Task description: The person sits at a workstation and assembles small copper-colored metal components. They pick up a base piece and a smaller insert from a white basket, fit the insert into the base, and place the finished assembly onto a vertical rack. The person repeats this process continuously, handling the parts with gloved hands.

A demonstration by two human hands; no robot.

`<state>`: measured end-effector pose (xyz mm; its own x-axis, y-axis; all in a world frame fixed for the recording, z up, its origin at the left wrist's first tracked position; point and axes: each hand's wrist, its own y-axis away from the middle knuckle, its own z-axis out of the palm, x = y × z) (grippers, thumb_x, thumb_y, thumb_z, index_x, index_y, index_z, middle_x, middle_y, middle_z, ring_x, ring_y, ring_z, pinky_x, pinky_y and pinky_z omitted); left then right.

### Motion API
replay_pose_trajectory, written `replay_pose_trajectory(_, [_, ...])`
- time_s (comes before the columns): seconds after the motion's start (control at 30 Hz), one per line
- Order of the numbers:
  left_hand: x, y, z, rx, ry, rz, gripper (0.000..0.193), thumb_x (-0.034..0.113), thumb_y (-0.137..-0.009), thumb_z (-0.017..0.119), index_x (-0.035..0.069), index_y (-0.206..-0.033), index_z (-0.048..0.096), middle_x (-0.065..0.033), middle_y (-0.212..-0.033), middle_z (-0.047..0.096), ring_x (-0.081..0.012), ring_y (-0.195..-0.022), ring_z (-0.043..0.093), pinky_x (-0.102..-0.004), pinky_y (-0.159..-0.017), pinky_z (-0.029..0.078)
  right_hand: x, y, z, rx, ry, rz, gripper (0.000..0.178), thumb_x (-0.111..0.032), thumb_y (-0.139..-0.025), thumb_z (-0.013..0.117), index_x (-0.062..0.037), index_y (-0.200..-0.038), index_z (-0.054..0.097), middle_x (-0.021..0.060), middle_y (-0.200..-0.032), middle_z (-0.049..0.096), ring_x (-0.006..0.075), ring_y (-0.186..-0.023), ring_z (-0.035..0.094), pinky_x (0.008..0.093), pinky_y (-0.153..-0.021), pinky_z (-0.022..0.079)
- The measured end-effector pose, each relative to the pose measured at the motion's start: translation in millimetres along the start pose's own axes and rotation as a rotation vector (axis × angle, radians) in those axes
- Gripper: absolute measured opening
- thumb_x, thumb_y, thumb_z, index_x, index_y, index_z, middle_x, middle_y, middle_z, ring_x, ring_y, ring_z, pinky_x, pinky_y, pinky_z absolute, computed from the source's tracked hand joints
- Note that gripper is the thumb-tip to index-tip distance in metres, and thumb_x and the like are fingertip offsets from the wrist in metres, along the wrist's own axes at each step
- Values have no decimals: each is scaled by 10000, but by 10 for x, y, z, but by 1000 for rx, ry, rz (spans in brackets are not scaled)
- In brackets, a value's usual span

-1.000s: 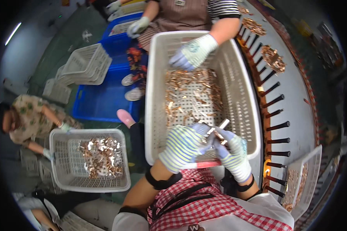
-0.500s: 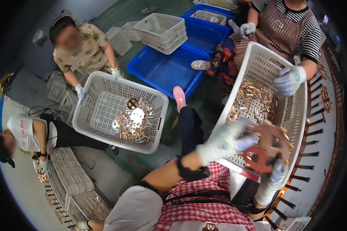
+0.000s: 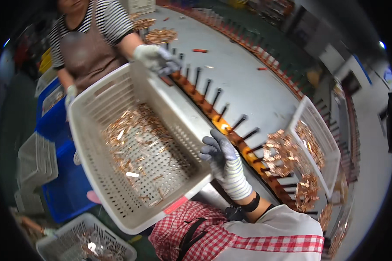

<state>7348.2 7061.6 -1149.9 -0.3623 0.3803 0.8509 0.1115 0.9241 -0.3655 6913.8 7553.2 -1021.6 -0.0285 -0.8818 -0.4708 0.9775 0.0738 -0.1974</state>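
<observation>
My right hand [image 3: 224, 158], in a grey-and-white striped glove, is raised beside the near right corner of a large pale plastic basket [image 3: 90, 113]. Its fingers and thumb are spread, and nothing shows between them. Loose copper-coloured strips [image 3: 137, 124] lie scattered over the basket's perforated bottom, with a small pale piece [image 3: 132, 174] among them. A red-pink label [image 3: 176, 205] marks the near rim. My left hand is out of view.
A co-worker's gloved hand [image 3: 157, 58] reaches past the basket's far corner. Right of it, black pegs [image 3: 216, 96] line a worktable [image 3: 248, 93]. Copper-coloured clusters [image 3: 281, 153] sit by another basket [image 3: 314, 145]. Lower left are blue tubs [image 3: 63, 182] and a further basket [image 3: 48, 248].
My view has swung to the right. Earlier both my hands were at a flat copper-coloured plate over the basket; the plate and my left hand are now out of sight, and my right hand is empty.
</observation>
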Motion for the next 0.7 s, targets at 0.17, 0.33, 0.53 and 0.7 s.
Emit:
replay_pose_trajectory(0.17, [1829,557,797,-238,-14,86,523,314,-988,475,2,-1402,410,-223,-1337,519,-312,-1135,562,-409,-926,477,-172,199,-406,293,-175,-53,391,-347,-909,659,-57,-1162,591,112,-1012,668,236,-877,660,401,-819,547])
replay_pose_trajectory(0.33, [3235,949,1404,-462,489,42,528,361,-988,483,-32,-1339,456,-198,-1292,540,-250,-965,575,-367,-850,483,-400,302,-590,420,-103,-276,362,-348,-884,685,-81,-1107,585,95,-1036,651,231,-895,653,385,-827,537])
replay_pose_trajectory(0.53, [3315,1258,1542,-928,558,151,334,225,-967,535,3,-1215,543,-114,-907,638,-115,-669,558,-271,-656,509,-498,65,-335,446,98,-482,397,-376,-894,661,-57,-1117,584,72,-1027,647,229,-795,649,396,-749,571])
replay_pose_trajectory(0.7, [3866,1491,1582,-1067,661,232,365,196,-961,517,-9,-1264,511,-176,-1006,642,-113,-597,543,-225,-525,424,-460,128,319,110,536,-502,456,-256,-887,656,-43,-1266,519,79,-1045,631,203,-878,630,343,-756,521])
